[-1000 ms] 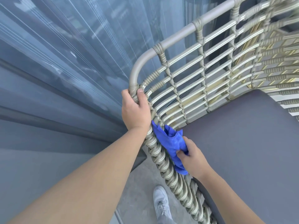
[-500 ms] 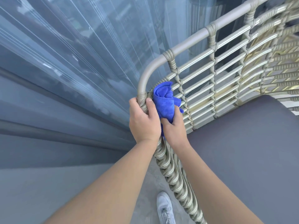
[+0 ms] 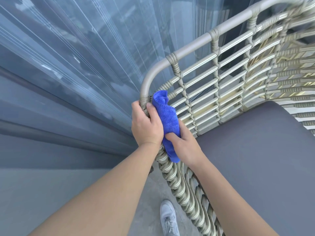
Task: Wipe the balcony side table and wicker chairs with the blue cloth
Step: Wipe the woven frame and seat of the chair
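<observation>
**Both hands on wicker chair corner, blue cloth against weave**

I see my left hand (image 3: 146, 126) curled around the wicker chair (image 3: 213, 82) frame at its rounded corner, thumb on the inner side. My right hand (image 3: 184, 143) grips the blue cloth (image 3: 167, 121), bunched and pressed to the woven side just beside the left thumb. Grey seat cushion (image 3: 255, 167) to the right. Glass railing (image 3: 76, 65) behind. One white sneaker (image 3: 168, 217) on the concrete floor (image 3: 146, 201) below.

Both forearms are bare to the frame's lower edge, with no sleeves, watch or rings showing on the left hand (image 3: 146, 126) or right hand (image 3: 185, 145). At 6 o'clock, one pale grey-white laced sneaker (image 3: 168, 217) shows under a grey trouser hem.
</observation>
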A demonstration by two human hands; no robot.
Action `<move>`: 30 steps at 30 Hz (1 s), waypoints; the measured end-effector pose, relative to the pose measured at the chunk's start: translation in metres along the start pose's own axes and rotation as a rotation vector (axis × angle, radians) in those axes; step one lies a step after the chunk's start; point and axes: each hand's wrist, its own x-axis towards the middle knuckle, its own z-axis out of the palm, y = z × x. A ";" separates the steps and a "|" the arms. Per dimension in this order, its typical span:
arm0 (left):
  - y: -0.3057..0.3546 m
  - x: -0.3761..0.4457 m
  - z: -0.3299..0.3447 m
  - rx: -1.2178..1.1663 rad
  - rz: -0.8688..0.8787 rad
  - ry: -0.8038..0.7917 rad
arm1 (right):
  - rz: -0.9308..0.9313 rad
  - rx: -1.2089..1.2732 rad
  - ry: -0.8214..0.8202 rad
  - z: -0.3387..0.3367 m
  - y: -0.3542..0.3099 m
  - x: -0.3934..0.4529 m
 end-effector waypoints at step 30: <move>-0.005 0.001 0.002 -0.014 0.031 0.001 | 0.135 0.018 0.045 -0.004 0.077 -0.003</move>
